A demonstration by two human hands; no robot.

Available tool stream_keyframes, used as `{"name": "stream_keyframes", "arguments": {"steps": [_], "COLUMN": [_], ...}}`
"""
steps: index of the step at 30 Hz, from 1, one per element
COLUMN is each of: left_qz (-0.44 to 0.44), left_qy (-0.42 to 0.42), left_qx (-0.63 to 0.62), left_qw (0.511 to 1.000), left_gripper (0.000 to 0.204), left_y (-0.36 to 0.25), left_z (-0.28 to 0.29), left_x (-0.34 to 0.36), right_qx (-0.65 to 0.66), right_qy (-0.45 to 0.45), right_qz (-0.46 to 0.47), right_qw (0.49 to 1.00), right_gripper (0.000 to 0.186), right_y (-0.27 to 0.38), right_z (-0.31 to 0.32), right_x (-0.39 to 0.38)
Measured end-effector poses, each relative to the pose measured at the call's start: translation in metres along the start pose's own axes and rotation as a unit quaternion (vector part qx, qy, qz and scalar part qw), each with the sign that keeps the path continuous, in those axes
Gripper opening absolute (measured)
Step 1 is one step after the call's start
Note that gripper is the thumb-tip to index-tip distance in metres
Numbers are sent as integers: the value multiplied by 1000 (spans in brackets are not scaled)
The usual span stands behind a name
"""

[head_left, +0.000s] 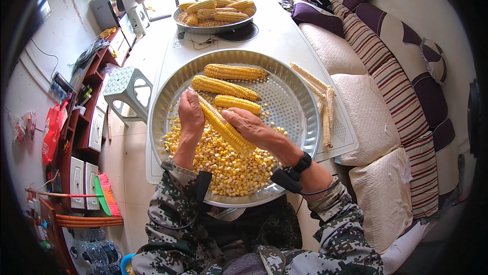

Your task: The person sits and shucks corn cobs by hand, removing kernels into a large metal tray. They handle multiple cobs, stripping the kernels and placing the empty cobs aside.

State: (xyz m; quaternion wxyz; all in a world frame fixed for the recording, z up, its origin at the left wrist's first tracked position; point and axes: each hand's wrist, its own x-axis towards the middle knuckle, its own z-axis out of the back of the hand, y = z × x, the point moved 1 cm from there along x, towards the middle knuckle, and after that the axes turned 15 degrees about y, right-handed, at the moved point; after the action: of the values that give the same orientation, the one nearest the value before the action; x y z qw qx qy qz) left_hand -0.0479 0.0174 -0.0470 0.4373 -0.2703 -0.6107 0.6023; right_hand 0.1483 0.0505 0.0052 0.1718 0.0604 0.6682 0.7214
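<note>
Head view: held corn cob (227, 131) mid-frame, slanting from upper left to lower right over the metal basin (313, 122). Left hand (191, 114) curled closed round its upper-left end; right hand (250, 128) partly closed over its right side, thumb on the rows. Loose kernels (223, 173) below, three kerneled cobs (235, 72) above in the basin, stripped cobs (328, 110) right of it. Reads as shelling, this cob mostly unshelled. Next move calls for firm left grip, right thumb pushing kernels off, cob kept over basin.
</note>
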Motion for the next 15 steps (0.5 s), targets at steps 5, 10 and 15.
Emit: {"name": "stream_keyframes", "arguments": {"steps": [5, 10, 15], "left_qz": [-3, -16, 8], "left_qy": [-16, -23, -33], "left_qx": [-6, -21, -83], "left_qw": [1000, 999, 996], "left_gripper": [41, 40, 39], "left_y": [1, -5, 2], "left_z": [2, -3, 6], "left_x": [3, 4, 4], "right_qx": [-75, -22, -33], "right_qy": [37, -41, 56], "right_qz": [-1, 72, -29], "right_qw": [996, 996, 997], "right_gripper": [46, 44, 45], "right_y": [5, -10, 17], "right_z": [-1, 2, 2], "right_x": [-5, -1, -14]}}
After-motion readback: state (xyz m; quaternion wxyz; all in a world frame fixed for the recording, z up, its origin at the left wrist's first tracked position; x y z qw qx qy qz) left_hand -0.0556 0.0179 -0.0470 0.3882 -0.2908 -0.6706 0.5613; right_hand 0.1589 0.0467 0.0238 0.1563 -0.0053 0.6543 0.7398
